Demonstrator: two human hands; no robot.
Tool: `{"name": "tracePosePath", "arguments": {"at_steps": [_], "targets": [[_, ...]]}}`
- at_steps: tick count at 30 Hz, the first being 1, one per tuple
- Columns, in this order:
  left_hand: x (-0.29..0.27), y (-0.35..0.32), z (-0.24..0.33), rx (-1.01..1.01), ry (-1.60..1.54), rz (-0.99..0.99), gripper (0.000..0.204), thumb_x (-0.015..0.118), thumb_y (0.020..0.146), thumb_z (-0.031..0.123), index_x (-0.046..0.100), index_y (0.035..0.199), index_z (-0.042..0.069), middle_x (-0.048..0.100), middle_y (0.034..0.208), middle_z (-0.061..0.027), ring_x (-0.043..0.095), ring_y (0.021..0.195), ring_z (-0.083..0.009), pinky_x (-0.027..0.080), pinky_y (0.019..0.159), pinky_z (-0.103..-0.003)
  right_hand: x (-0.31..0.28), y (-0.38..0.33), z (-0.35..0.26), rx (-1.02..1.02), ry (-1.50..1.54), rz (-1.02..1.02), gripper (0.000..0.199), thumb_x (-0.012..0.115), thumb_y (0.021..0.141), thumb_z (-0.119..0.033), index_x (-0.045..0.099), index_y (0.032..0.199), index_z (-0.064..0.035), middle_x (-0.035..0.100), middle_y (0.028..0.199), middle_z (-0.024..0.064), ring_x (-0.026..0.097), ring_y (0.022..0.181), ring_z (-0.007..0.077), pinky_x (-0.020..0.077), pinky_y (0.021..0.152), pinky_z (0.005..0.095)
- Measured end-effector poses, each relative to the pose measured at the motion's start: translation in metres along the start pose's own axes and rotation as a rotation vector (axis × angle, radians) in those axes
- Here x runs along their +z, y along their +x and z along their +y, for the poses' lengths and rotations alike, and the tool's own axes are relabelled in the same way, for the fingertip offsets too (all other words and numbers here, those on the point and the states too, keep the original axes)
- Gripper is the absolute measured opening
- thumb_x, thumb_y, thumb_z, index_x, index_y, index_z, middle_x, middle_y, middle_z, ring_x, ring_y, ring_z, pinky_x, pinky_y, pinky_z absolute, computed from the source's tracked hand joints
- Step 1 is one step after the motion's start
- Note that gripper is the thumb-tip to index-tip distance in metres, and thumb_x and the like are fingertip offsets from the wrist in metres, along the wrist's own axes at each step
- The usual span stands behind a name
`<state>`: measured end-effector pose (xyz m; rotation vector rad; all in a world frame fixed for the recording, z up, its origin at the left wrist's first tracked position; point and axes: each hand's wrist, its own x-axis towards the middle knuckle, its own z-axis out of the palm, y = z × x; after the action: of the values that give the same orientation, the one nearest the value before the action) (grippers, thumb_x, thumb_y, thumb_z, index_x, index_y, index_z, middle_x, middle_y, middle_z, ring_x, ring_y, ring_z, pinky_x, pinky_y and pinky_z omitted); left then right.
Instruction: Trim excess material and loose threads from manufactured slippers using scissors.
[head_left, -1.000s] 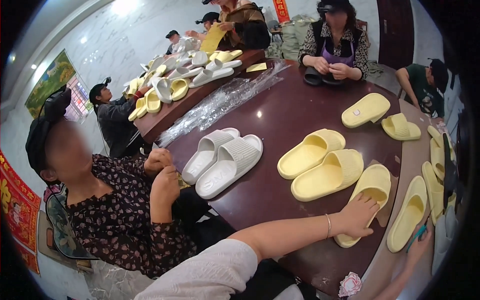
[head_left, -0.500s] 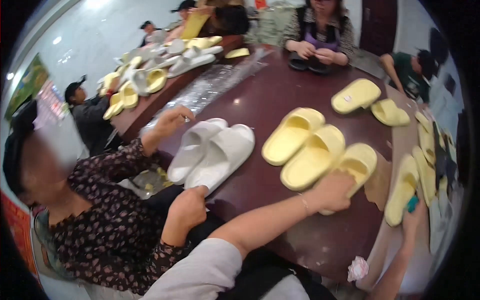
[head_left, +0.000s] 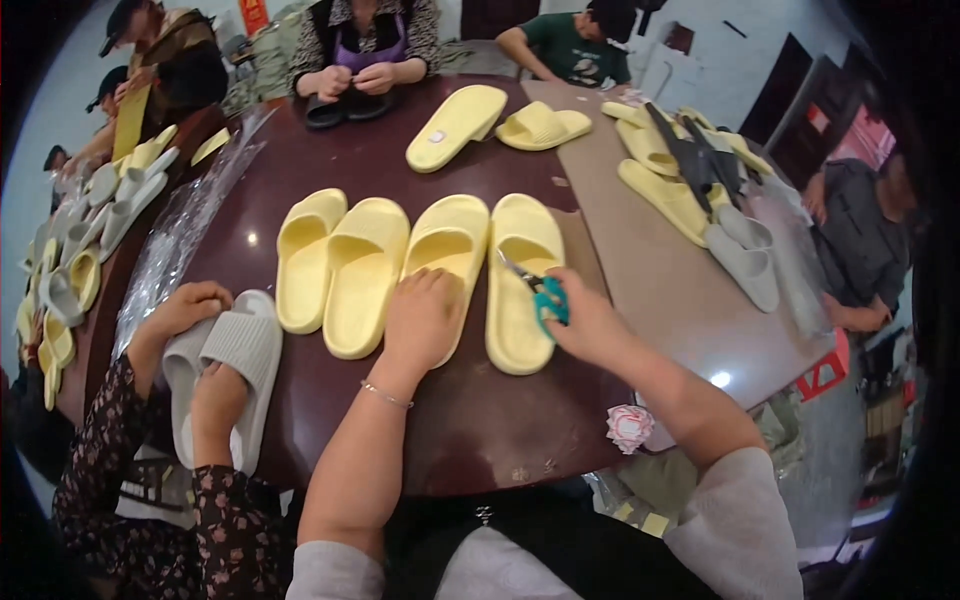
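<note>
Over at the left edge of the dark brown round table [head_left: 400, 160], a co-worker's hands sit on a pair of grey foam slippers [head_left: 225, 375]. Next come four pale yellow foam slippers [head_left: 365, 270] in a row. Left hand [head_left: 422, 320] lies flat, fingers together, on the third one's heel. Right hand [head_left: 590, 318] grips teal-handled scissors [head_left: 540, 292] over the fourth slipper [head_left: 522, 280] near the front edge.

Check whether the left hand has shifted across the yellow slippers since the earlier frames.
Yes. The left hand went from the rightmost yellow slipper to the next slipper leftward.
</note>
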<state>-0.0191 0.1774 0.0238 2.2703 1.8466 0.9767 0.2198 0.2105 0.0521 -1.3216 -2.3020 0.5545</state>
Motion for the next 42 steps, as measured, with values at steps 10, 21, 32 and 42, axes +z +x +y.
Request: {"name": "tracePosePath", "arguments": {"at_steps": [10,21,32,42], "targets": [[-0.010,0.001,-0.006,-0.157,0.182,-0.037,0.060,0.063,0.078,0.035,0.048,0.127,0.004,0.057,0.119,-0.0157,0.048,0.117,-0.0367,0.031,0.101,-0.051,0.025,0.008,-0.014,-0.009,0.214,0.019,0.052,0.067,0.078,-0.020,0.040,0.121,-0.0055,0.061,0.099,0.0244,0.061,0.092,0.0398,0.0484,0.080,0.0455],[-0.009,0.001,-0.006,-0.162,0.305,-0.062,0.060,0.066,0.076,0.031,0.049,0.126,0.004,0.058,0.116,-0.0177,0.049,0.116,-0.0349,0.031,0.102,-0.051,-0.038,-0.009,0.049,0.144,0.242,0.015,0.045,0.068,0.077,-0.025,0.055,0.117,-0.0081,0.064,0.099,0.0181,0.063,0.091,0.0346,0.0493,0.081,0.0389],[-0.031,-0.006,0.107,0.336,-0.062,-0.215,0.040,0.068,0.078,0.021,0.058,0.113,0.007,0.058,0.116,-0.0115,0.053,0.112,-0.0273,0.038,0.098,-0.046,-0.101,0.082,0.173,0.152,-0.541,0.282,0.025,0.059,0.079,-0.014,0.057,0.104,-0.0131,0.065,0.088,0.0147,0.064,0.084,0.0312,0.0497,0.069,0.0449],[0.007,-0.022,0.087,0.454,-0.254,-0.139,0.019,0.071,0.070,0.005,0.065,0.089,0.006,0.065,0.085,-0.0059,0.065,0.083,-0.0232,0.052,0.071,-0.033,-0.100,0.128,0.227,0.324,-0.845,0.058,0.031,0.066,0.073,-0.012,0.051,0.100,-0.0085,0.064,0.087,0.0148,0.063,0.082,0.0318,0.0485,0.066,0.0440]]}}
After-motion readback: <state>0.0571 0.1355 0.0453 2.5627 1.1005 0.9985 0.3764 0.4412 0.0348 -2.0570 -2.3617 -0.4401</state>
